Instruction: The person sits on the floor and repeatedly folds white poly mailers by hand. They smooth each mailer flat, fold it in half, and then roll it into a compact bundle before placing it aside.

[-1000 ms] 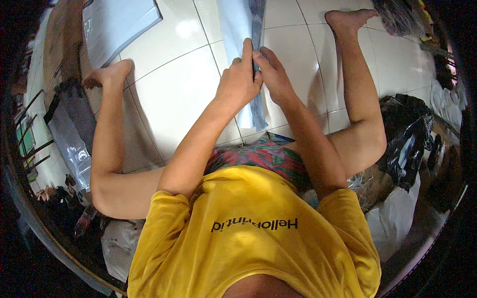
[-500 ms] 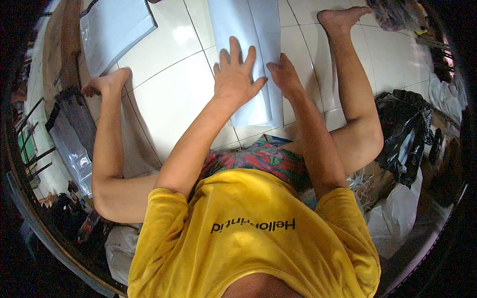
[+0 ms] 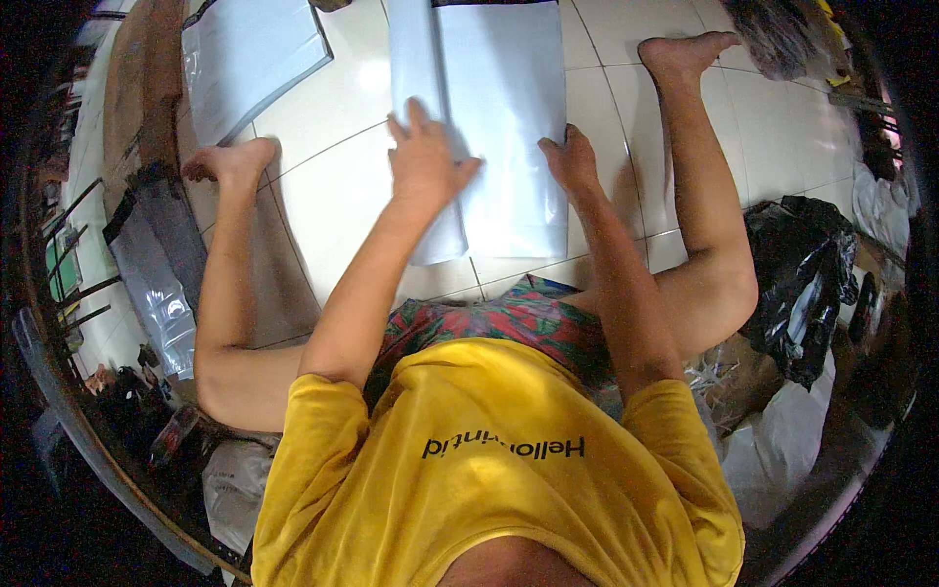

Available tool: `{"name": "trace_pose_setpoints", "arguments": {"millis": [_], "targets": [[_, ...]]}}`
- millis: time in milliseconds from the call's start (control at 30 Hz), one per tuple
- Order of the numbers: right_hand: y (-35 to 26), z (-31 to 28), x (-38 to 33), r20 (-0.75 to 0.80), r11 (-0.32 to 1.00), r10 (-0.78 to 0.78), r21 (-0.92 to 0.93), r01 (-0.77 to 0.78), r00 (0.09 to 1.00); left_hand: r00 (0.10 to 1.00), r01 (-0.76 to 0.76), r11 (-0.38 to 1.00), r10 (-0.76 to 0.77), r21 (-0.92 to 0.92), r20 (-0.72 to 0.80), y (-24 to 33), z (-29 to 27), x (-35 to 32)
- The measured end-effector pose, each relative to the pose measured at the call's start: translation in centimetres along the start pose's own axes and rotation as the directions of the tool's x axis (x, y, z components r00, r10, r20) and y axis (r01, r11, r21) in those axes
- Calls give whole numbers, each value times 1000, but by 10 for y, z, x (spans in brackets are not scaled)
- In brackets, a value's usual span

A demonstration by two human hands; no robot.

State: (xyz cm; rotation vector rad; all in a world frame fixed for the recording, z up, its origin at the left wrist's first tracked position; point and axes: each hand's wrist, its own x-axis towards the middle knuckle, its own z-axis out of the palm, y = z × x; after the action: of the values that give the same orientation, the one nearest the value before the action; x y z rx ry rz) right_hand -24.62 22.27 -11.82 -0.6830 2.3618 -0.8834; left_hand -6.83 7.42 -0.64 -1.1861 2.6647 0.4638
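A pale blue plastic mailing bag (image 3: pixel 509 127) lies flat on the tiled floor between my legs, with a dark strip at its far end. A long pale blue strip (image 3: pixel 416 59) stands folded or overlapped along its left side; whether it belongs to the same bag I cannot tell. On that strip rests my left hand (image 3: pixel 425 161), its fingers spread and slightly blurred. My right hand (image 3: pixel 575 166) is at the bag's right edge, thumb over the plastic and the other fingers curled, partly hidden. It appears to grip that edge.
A pile of similar pale blue bags (image 3: pixel 254 59) lies at the far left, beside brown cardboard (image 3: pixel 137 78). Grey plastic packaging (image 3: pixel 156 264) lies outside my left leg. A black plastic bag (image 3: pixel 802 284) sits by my right knee. Dark wrapped plastic (image 3: pixel 782 39) is at the far right.
My left hand has moved left and nearer to me, with the folded strip under it. More of the flat bag now shows between the hands, and its dark far edge has come into view.
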Motion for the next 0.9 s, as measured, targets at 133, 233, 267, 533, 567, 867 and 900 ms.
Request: {"name": "trace_pose_setpoints", "arguments": {"millis": [133,233,267,533,567,867,900], "targets": [[-8,-3,-1,7,996,83,37,-83,997,958,250,889,-284,-384,-35,-53,-5,5],[-28,-10,-11,-9,995,93,42,-93,996,942,236,865,-315,-443,-114,-75,-4,14],[-32,-8,-12,-3,990,130,48,-129,992,936,238,862,-327,-448,-132,-85,0,19],[-47,-13,-23,-41,983,91,164,-83,995,895,394,847,-442,-357,-61,-91,-6,28],[-51,-14,-24,-26,986,102,137,-98,994,911,391,895,-409,-212,-46,-81,-4,26],[-50,-17,-18,46,984,48,169,-55,998,900,242,758,-409,-606,-152,-170,34,44],[-34,-14,-13,33,982,23,189,-29,999,902,280,756,-419,-592,-108,-162,26,46]]}}
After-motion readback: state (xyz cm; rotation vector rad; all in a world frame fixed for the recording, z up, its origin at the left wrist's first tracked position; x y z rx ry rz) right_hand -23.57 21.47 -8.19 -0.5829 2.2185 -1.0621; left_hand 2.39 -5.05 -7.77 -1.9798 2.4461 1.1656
